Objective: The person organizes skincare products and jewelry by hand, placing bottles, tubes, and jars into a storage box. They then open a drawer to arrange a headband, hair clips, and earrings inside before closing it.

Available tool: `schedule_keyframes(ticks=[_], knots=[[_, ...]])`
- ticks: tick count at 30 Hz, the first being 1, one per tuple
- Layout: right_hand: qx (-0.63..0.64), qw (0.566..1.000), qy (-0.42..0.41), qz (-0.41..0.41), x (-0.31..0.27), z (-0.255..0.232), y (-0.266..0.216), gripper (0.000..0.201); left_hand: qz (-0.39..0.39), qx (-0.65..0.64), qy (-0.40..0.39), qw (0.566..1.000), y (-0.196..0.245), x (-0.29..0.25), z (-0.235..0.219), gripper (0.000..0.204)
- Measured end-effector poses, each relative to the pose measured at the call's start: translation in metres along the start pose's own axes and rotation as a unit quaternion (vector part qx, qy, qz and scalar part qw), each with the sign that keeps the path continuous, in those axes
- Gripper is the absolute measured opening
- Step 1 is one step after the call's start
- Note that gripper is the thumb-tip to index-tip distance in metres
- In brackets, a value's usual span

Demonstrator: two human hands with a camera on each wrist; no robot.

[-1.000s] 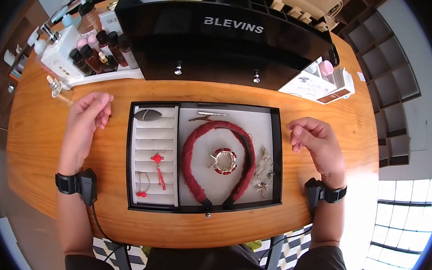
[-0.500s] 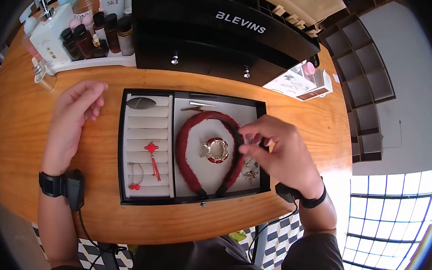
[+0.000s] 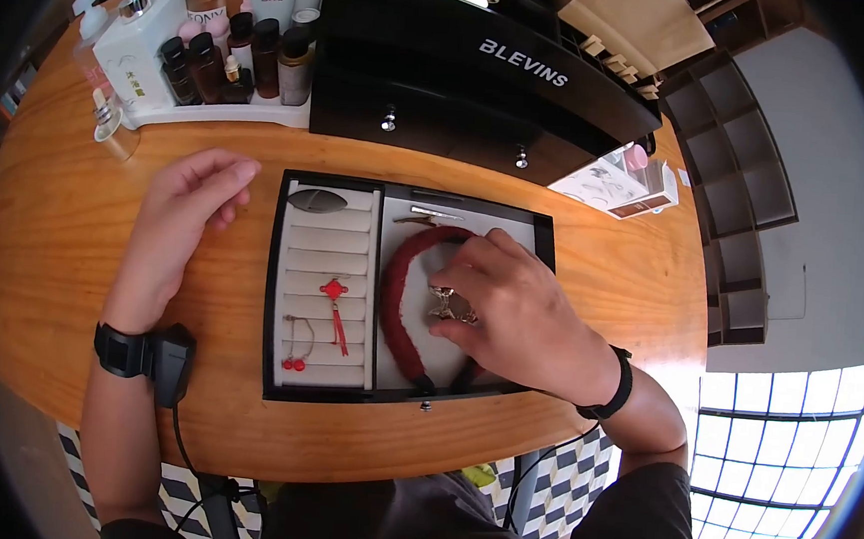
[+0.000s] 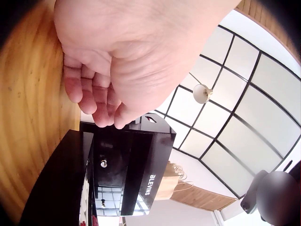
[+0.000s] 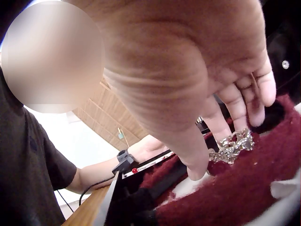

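My right hand [image 3: 524,311] reaches over the tray and pinches a round metal hair claw clip [image 3: 452,309] with red stones between thumb and fingers. In the right wrist view the clip [image 5: 233,147] sits between the thumb and fingertips, close over the fuzzy dark red headband [image 5: 263,174]. The headband [image 3: 397,307] lies in the tray's wide compartment, partly hidden by the hand. My left hand [image 3: 192,198] is idle beside the tray [image 3: 272,288], fingers loosely curled and holding nothing.
Ring rolls hold a dark oval hair clip [image 3: 317,200], a red tassel ornament [image 3: 334,290] and red-bead earrings [image 3: 293,364]. A silver hair clip [image 3: 436,213] lies at the back. Behind stand a black BLEVINS case [image 3: 445,90] and a bottle tray [image 3: 212,114].
My right hand has moved left from beside the tray to its middle and taken hold of the claw clip. The left hand stays beside the tray. The head view has shifted.
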State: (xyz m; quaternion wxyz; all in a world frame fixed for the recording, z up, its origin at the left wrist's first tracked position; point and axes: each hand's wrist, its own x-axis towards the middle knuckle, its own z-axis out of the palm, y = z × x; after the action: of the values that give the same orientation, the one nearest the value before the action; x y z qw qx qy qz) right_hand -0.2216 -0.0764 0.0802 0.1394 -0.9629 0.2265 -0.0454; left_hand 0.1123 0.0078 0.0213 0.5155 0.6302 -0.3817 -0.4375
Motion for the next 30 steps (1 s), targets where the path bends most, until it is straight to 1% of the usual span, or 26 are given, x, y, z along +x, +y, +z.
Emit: schedule_keyframes(ticks=[3, 5, 6, 7, 8, 9, 10, 12, 13, 15, 16, 18, 19, 20, 22, 23, 24, 25, 26, 27, 28, 30], knots=[[0.006, 1.0, 0.005, -0.002, -0.002, 0.0, 0.004, 0.033, 0.004, 0.0, -0.006, 1.0, -0.001, 0.0, 0.0, 0.023], [0.045, 0.999, 0.03, 0.008, -0.004, -0.006, 0.008, 0.029, 0.006, 0.0, -0.005, 1.0, -0.003, 0.001, -0.001, 0.023], [0.044, 0.999, 0.029, 0.008, -0.005, -0.011, 0.01, 0.029, 0.009, 0.001, -0.003, 1.0, -0.003, 0.002, 0.0, 0.023], [0.121, 0.989, 0.02, 0.08, -0.006, -0.017, 0.011, 0.027, 0.01, -0.001, -0.003, 1.0, -0.003, 0.002, 0.0, 0.023], [0.196, 0.969, 0.012, 0.151, -0.008, -0.023, 0.013, 0.024, 0.01, 0.001, -0.001, 1.0, -0.002, 0.001, 0.001, 0.023], [0.26, 0.95, 0.013, 0.174, -0.012, -0.024, 0.019, 0.022, 0.01, 0.003, 0.001, 1.0, -0.001, 0.001, 0.002, 0.023], [0.258, 0.95, 0.013, 0.174, -0.015, -0.025, 0.024, 0.022, 0.011, 0.001, 0.001, 1.0, -0.001, 0.002, 0.003, 0.023], [0.42, 0.879, 0.017, 0.227, -0.02, -0.026, 0.029, 0.027, 0.012, -0.01, 0.002, 1.0, -0.001, 0.002, 0.002, 0.024], [0.42, 0.879, 0.017, 0.227, -0.022, -0.027, 0.03, 0.027, 0.012, -0.01, 0.002, 1.0, -0.001, 0.001, 0.002, 0.024], [0.522, 0.814, 0.008, 0.254, -0.025, -0.029, 0.032, 0.032, 0.006, 0.001, 0.002, 1.0, 0.0, 0.0, 0.002, 0.022], [0.522, 0.815, 0.009, 0.251, -0.026, -0.03, 0.032, 0.032, 0.008, 0.003, 0.004, 1.0, 0.002, -0.001, 0.003, 0.022], [0.56, 0.789, 0.026, 0.251, -0.027, -0.033, 0.035, 0.033, 0.032, 0.019, 0.009, 0.999, 0.009, -0.006, 0.005, 0.02], [0.562, 0.79, 0.029, 0.244, -0.027, -0.033, 0.037, 0.033, 0.053, 0.027, 0.004, 0.998, 0.016, -0.012, 0.009, 0.021], [0.578, 0.782, 0.04, 0.23, -0.028, -0.031, 0.04, 0.034, 0.075, 0.035, -0.003, 0.997, 0.024, -0.02, 0.017, 0.021], [0.595, 0.773, 0.053, 0.215, -0.029, -0.03, 0.044, 0.034, 0.096, -0.018, -0.056, 0.994, 0.038, -0.035, 0.038, 0.021], [0.632, 0.745, 0.07, 0.201, -0.028, -0.029, 0.043, 0.033, 0.067, -0.015, -0.094, 0.993, 0.049, -0.043, 0.05, 0.027], [0.668, 0.715, 0.086, 0.185, -0.025, -0.027, 0.042, 0.032, 0.148, 0.065, -0.105, 0.981, 0.059, -0.048, 0.064, 0.031], [0.67, 0.715, 0.086, 0.179, -0.022, -0.027, 0.039, 0.032, 0.227, 0.145, -0.114, 0.956, 0.068, -0.051, 0.078, 0.036], [0.722, 0.66, 0.093, 0.186, -0.019, -0.027, 0.034, 0.032, 0.237, 0.167, -0.124, 0.949, 0.076, -0.054, 0.088, 0.05], [0.77, 0.6, 0.099, 0.192, -0.016, -0.027, 0.031, 0.032, 0.292, 0.209, -0.12, 0.926, 0.081, -0.052, 0.097, 0.048], [0.773, 0.599, 0.1, 0.184, -0.014, -0.026, 0.031, 0.032, 0.345, 0.251, -0.117, 0.897, 0.082, -0.05, 0.106, 0.047], [0.808, 0.56, 0.07, 0.172, -0.011, -0.023, 0.033, 0.033, 0.342, 0.243, -0.127, 0.899, 0.083, -0.043, 0.119, 0.043]])
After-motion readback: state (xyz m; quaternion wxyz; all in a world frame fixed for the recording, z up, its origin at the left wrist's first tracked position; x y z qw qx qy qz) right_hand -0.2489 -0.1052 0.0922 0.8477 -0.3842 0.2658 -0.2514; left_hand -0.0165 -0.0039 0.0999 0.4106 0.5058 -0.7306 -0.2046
